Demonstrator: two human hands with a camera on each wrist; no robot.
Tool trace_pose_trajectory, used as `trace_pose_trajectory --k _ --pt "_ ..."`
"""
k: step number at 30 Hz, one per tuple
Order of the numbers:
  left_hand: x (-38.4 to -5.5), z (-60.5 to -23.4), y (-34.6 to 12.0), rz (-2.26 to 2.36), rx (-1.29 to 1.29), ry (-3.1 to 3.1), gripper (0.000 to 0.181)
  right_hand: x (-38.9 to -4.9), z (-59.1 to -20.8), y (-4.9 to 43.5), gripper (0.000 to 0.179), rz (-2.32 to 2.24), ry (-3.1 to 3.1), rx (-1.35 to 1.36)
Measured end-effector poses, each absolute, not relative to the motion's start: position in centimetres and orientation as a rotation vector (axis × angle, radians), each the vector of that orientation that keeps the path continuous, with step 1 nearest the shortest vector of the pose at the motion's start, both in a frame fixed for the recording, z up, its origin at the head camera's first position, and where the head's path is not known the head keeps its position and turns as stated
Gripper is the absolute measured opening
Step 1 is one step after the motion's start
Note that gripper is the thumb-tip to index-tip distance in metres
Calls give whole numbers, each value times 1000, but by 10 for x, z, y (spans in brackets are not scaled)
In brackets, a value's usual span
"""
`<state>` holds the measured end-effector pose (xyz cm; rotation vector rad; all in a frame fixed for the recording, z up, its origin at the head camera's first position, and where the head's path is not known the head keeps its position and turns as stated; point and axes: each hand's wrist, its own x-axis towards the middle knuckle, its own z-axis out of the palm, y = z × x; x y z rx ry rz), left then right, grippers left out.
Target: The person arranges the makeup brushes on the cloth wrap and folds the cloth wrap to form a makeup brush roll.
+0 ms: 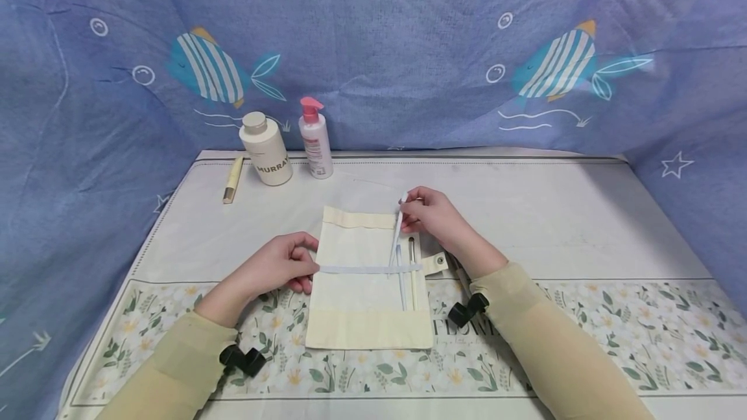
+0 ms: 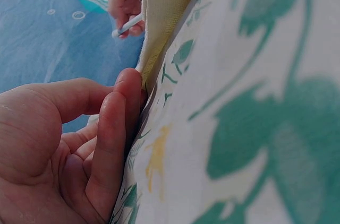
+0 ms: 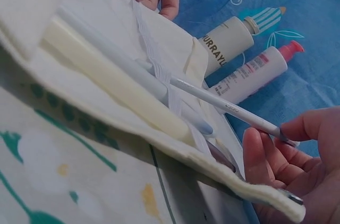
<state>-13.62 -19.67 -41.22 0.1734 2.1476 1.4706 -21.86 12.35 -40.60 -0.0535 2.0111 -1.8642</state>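
A cream cloth roll pouch [image 1: 356,290] lies unfolded, with a pale elastic band [image 1: 350,269] across its middle. My left hand [image 1: 288,261] pinches its left edge at the band's end, thumb on top. In my right hand [image 1: 428,216], thumb and fingertips pinch the upper end of a slim white pen [image 3: 234,108] with small print on its side. The pen slants up from the cloth, its lower end at the band. Beside it, a light-blue stick [image 1: 401,277] and a cream-handled utensil [image 1: 414,280] with a metal end are tucked under the band.
A white bottle [image 1: 268,154] marked MURRAY, a pink-topped pump bottle [image 1: 317,148] and a cream tube [image 1: 233,180] stand or lie at the back left. A snap tab [image 1: 435,263] sticks out from the pouch's right side. Behind the table hangs a blue fish-print curtain [image 1: 373,50].
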Motion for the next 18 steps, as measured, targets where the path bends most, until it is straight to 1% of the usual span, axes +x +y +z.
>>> trace_pose_trajectory --k 18 --pt "-136 -412 -196 1477 183 2148 41 -213 -405 121 13 -1786 2052 -147"
